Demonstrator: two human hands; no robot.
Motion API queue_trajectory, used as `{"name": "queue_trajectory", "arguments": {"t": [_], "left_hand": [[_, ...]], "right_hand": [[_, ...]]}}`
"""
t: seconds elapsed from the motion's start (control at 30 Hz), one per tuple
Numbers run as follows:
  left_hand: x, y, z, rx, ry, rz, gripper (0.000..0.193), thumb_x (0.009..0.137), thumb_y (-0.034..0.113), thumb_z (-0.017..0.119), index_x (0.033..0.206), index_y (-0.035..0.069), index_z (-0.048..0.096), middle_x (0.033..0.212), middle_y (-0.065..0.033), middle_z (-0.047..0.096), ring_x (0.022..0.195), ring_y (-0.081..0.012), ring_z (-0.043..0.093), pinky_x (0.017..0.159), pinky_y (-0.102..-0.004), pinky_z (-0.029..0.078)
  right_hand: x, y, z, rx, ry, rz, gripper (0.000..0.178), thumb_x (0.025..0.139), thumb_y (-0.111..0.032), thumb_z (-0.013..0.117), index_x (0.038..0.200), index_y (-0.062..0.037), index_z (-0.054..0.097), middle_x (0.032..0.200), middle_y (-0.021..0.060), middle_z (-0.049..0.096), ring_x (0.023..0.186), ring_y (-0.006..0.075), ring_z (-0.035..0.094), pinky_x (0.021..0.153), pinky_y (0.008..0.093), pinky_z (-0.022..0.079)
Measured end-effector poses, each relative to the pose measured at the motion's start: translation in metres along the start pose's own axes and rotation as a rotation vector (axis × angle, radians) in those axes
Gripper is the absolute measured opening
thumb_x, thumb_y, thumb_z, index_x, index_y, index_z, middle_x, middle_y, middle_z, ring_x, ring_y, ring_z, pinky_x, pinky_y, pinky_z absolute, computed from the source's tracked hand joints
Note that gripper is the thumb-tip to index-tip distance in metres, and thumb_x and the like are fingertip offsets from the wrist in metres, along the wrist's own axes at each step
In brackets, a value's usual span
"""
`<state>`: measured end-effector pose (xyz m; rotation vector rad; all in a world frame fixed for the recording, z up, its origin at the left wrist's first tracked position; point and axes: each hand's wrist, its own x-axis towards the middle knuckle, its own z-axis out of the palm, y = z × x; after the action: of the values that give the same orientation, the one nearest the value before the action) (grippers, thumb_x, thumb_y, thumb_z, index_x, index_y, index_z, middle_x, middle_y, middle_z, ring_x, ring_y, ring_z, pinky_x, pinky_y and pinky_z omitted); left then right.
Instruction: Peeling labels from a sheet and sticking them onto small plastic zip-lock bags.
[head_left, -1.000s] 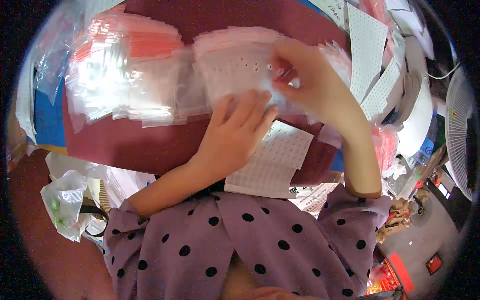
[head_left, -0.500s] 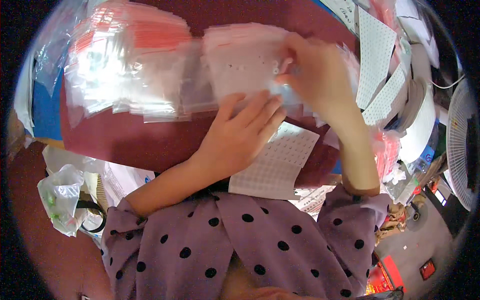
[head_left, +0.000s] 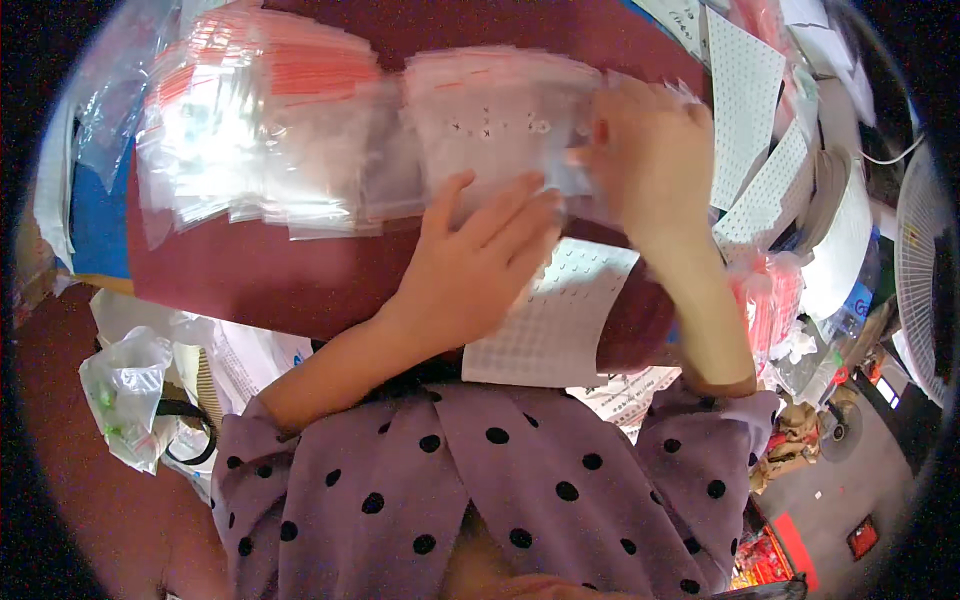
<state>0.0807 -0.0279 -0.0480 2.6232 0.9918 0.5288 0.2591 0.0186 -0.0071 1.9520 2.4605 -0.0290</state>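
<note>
Several clear zip bags with red strips lie overlapped in a fanned row, and small dark-and-white specks show on the bag pile in front of me. My left hand rests at the lower edge of that pile, fingers stretched and a little apart, holding nothing that I can see. Beneath its fingertips and palm a white sheet with rows of small marks reaches over the table's near edge. At the right end of the pile is my right hand, fingers curled and smeared by motion; whether they hold anything is hidden.
A larger fan of zip bags covers the left of the dark red table. White dotted sheets and a bundle of red-striped bags lie at the right. Farther right stands a fan. A plastic bag is at lower left.
My right hand has moved right, off the middle of the bag pile. More small specks show on the bags now. My left hand has shifted slightly left.
</note>
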Motion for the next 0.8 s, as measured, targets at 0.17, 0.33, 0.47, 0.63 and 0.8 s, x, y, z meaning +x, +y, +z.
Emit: {"name": "queue_trajectory", "arguments": {"t": [0.17, 0.33, 0.47, 0.63, 0.8], "left_hand": [[-0.003, 0.002, -0.034, -0.631, -0.15, -0.223, 0.023, 0.078, 0.006, 0.052, 0.1, 0.004, 0.059, 0.092, -0.0076, 0.059, 0.083, -0.0171, 0.056, 0.072, -0.0343, 0.043], [-0.005, 0.006, -0.036, -1.44, -0.106, -0.573, 0.028, 0.094, 0.019, 0.046, 0.089, -0.006, 0.058, 0.06, -0.0041, 0.049, 0.062, -0.0026, 0.04, 0.053, -0.0242, 0.038], [-0.006, 0.007, -0.043, -1.133, -0.298, -0.516, 0.025, 0.091, 0.019, 0.049, 0.093, -0.004, 0.06, 0.07, -0.0073, 0.061, 0.067, -0.0082, 0.052, 0.059, -0.0276, 0.042], [-0.014, 0.005, -0.032, -1.037, -0.25, -0.434, 0.021, 0.088, 0.011, 0.044, 0.083, -0.005, 0.056, 0.066, -0.0207, 0.053, 0.055, -0.0249, 0.052, 0.055, -0.0348, 0.041], [-0.021, 0.004, -0.027, -1.457, -0.142, -0.724, 0.018, 0.082, 0.014, 0.052, 0.086, -0.002, 0.058, 0.073, -0.0171, 0.056, 0.067, -0.0352, 0.053, 0.062, -0.0362, 0.043]], "right_hand": [[-0.023, 0.015, -0.03, 0.877, -0.196, -0.026, 0.026, 0.066, -0.01, 0.073, 0.089, -0.0045, 0.061, 0.08, 0.0065, 0.06, 0.074, 0.0161, 0.055, 0.068, 0.028, 0.041], [-0.051, -0.008, -0.041, 0.747, -0.236, -0.124, 0.024, 0.075, -0.001, 0.065, 0.098, 0.0029, 0.058, 0.092, 0.0116, 0.06, 0.086, 0.0237, 0.062, 0.074, 0.0296, 0.051], [-0.052, -0.028, -0.04, 0.86, -0.161, -0.091, 0.016, 0.075, 0.006, 0.061, 0.09, 0.0042, 0.057, 0.093, 0.0122, 0.056, 0.081, 0.0248, 0.061, 0.071, 0.0284, 0.051], [-0.055, -0.033, -0.032, 0.941, -0.209, -0.065, 0.015, 0.072, 0.007, 0.062, 0.085, 0.0009, 0.058, 0.087, 0.0089, 0.057, 0.075, 0.0227, 0.059, 0.065, 0.0301, 0.049], [-0.058, -0.032, -0.023, 0.483, 0.212, -0.451, 0.02, 0.063, -0.008, 0.064, 0.083, -0.0086, 0.061, 0.078, 0.0047, 0.058, 0.073, 0.0237, 0.056, 0.062, 0.0343, 0.043]]}}
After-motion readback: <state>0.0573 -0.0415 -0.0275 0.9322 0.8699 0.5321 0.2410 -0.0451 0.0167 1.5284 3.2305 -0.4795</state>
